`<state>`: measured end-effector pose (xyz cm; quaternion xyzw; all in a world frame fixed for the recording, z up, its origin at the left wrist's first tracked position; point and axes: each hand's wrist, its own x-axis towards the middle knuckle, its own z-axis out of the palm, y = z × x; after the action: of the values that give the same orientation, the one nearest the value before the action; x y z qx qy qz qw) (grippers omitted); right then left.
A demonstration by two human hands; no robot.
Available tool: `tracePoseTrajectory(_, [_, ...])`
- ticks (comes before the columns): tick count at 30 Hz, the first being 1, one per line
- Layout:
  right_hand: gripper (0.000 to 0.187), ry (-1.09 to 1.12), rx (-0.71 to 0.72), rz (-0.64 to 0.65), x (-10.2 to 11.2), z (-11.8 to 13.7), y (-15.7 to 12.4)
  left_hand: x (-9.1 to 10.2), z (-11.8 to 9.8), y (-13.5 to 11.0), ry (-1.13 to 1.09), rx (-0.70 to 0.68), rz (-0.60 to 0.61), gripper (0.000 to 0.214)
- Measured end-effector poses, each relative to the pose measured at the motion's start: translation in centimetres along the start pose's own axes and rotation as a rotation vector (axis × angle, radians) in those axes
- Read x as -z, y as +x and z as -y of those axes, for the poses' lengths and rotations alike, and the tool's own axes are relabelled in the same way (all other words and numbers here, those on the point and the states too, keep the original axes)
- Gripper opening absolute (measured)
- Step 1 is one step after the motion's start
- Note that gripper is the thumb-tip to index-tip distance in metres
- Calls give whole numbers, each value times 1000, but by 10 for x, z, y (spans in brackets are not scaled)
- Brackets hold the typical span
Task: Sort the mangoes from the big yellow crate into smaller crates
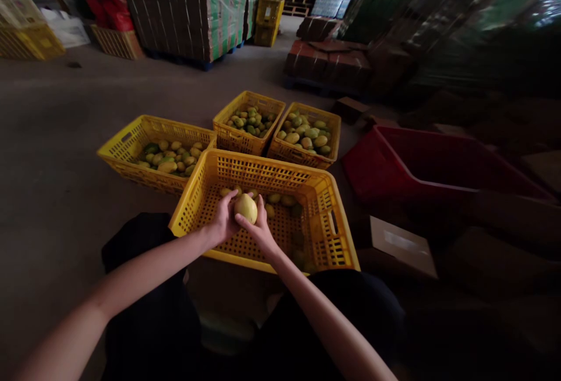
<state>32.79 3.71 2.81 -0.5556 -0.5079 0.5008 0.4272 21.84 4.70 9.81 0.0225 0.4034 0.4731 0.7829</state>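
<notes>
Between both hands I hold a pale yellow mango (246, 209) above the near yellow crate (263, 166). My left hand (225, 217) is wrapped round its left side. On the other side, the fingers and thumb of my right hand (259, 224) press against it. Several more mangoes (288, 200) lie on the floor of this crate, mostly toward the far side and the right; some are in shadow or hidden behind my hands.
Three yellow crates with green and yellow mangoes stand beyond: one left (118, 150), one back middle (243, 142), one back right (302, 159). A large red bin (372, 165) is at right, near a cardboard box (403, 246). Wrapped pallet stacks (175, 13) stand behind.
</notes>
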Motion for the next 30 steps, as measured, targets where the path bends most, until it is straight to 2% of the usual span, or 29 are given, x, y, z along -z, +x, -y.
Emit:
tracePoseTrajectory(3, [95,-92,198,31,-2,3,-8,-2,3,-3,5,3,20,47])
tracePoseTrajectory(7, [68,-196,402,-47,-1,16,-21,0,6,-4,9,-18,59,48])
tracePoseTrajectory(11, [61,-252,592,-51,1,26,-31,3,3,-3,30,-52,145,41])
tracePoseTrajectory(13, [62,-257,660,-21,2,29,-33,3,2,0,14,-90,143,33])
tracePoseTrajectory(16, [65,-219,686,-44,6,32,-34,5,0,6,-35,-84,91,26])
tracePoseTrajectory(19, [65,-159,637,-149,14,37,-30,5,-5,10,-36,-112,30,38])
tracePoseTrajectory(21, [63,-113,575,-165,21,42,-25,3,-11,8,-8,-193,1,48])
tracePoseTrajectory(24, [56,-72,519,-80,32,49,-17,-2,-23,0,121,-339,28,56])
tracePoseTrajectory(26, [51,-99,546,-41,38,52,-13,-6,-28,-5,249,-436,44,57])
tracePoseTrajectory(30, [48,-182,696,-35,42,55,-10,-8,-29,-10,456,-653,39,52])
